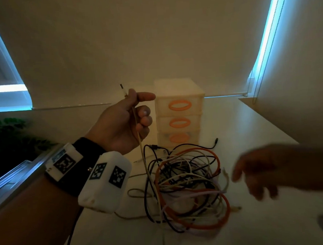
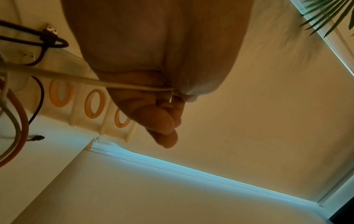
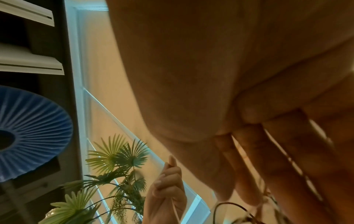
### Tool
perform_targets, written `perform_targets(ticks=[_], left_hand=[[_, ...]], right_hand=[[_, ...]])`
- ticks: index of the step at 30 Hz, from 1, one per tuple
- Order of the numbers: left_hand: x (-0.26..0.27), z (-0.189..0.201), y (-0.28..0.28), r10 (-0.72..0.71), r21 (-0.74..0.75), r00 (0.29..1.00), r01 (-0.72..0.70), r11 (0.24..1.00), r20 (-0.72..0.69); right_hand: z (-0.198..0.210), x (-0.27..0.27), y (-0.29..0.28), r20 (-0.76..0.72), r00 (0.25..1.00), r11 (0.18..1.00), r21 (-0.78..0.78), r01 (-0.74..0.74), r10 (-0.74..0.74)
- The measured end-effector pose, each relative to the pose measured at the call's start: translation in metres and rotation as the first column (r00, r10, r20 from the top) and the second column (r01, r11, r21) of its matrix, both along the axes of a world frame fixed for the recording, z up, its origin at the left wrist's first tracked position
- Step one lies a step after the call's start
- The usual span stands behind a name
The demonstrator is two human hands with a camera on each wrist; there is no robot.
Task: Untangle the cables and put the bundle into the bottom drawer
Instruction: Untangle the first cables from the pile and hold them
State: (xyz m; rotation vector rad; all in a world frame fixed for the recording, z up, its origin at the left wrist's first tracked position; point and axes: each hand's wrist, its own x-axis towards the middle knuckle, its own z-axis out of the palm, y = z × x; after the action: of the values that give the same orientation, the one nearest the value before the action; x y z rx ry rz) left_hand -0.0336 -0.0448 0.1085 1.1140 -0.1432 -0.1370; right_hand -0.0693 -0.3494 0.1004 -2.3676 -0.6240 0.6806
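Beige cable [image 1: 138,135] upright, left hand [image 1: 123,122] gripping

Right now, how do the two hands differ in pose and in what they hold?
The left hand is raised with fingers curled round a beige cable; the right hand holds nothing, fingers loosely extended. The left is sharp, beside the drawer unit; the right is blurred, low beside the cable tangle. Both are bare.

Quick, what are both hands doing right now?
Left hand: gripping a beige cable, lifted above the cable tangle.
Right hand: open, fingers loose, holding nothing, beside the tangle.
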Motion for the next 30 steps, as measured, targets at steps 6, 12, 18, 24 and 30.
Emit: perform_targets(ticks=[6,12,18,24,30], left_hand=[[0.006,-0.001,-0.007,0.012,0.02,1.0,-0.012,1.0,-0.001],[0.011,-0.006,-0.008,-0.03,-0.022,0.999,0.029,0.999,-0.019],[0.011,-0.007,-0.004,-0.105,-0.047,0.994,0.103,0.994,-0.034],[0.012,-0.01,-0.002,-0.072,-0.002,0.995,0.072,0.997,-0.071],[0.009,-0.017,-0.003,-0.045,0.082,0.995,0.052,0.995,-0.091]], right_hand=[[0.01,0.059,0.054,0.209,0.974,0.995,0.077,0.07,-0.085],[-0.004,0.097,0.093,0.199,0.97,0.989,0.07,0.13,-0.141],[-0.021,0.118,0.117,0.134,0.975,0.984,0.009,0.18,-0.18],[-0.046,0.126,0.126,0.29,0.946,0.97,-0.147,0.194,-0.145],[-0.063,0.135,0.128,0.342,0.933,0.921,-0.316,0.227,-0.113]])
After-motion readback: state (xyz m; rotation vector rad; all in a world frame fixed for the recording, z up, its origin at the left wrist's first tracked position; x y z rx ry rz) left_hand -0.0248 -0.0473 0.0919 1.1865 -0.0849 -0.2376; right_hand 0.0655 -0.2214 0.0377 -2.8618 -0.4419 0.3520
